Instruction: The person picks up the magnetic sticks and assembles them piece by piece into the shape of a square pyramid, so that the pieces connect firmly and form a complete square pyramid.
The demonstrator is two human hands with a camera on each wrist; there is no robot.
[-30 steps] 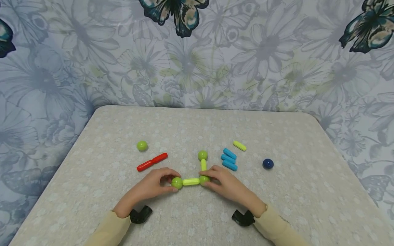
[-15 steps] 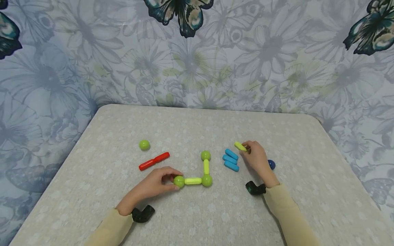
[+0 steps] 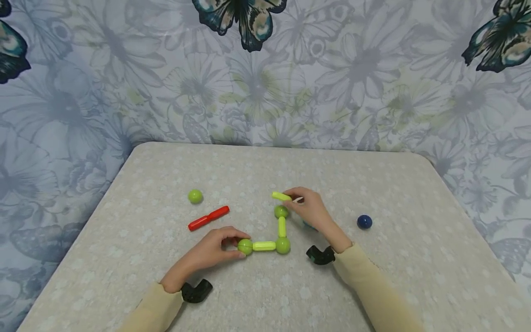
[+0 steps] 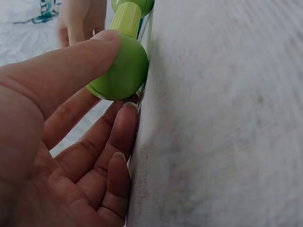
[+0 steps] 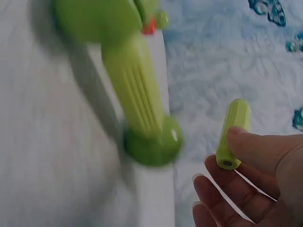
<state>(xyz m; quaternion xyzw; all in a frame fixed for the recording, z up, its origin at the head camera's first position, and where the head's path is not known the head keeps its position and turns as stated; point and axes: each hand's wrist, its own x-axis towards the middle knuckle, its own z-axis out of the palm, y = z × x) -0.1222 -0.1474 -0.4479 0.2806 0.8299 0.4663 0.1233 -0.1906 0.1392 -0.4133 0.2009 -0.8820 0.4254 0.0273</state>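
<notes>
An L-shaped chain of green balls and yellow-green rods lies on the table. My left hand (image 3: 213, 249) pinches its left end ball (image 3: 245, 246); in the left wrist view the thumb lies over that ball (image 4: 123, 71). From it a rod (image 3: 264, 246) runs to the corner ball (image 3: 283, 245), and a second rod (image 3: 282, 227) leads to the far ball (image 3: 281, 211). Just beyond the far ball, my right hand (image 3: 311, 210) holds a loose yellow-green rod (image 3: 280, 196) between thumb and fingers. A dark disc shows in this rod's end (image 5: 228, 163) in the right wrist view.
A loose green ball (image 3: 195, 196) and two red rods (image 3: 209, 218) end to end lie at the left. Blue rods (image 3: 309, 225) are mostly hidden under my right hand. A dark blue ball (image 3: 364, 222) sits farther right. The patterned wall stands behind the table (image 3: 348, 168).
My right hand left the corner ball, took the yellow-green rod from the right side and carried it left to near the far ball. My left hand keeps its grip on the end ball.
</notes>
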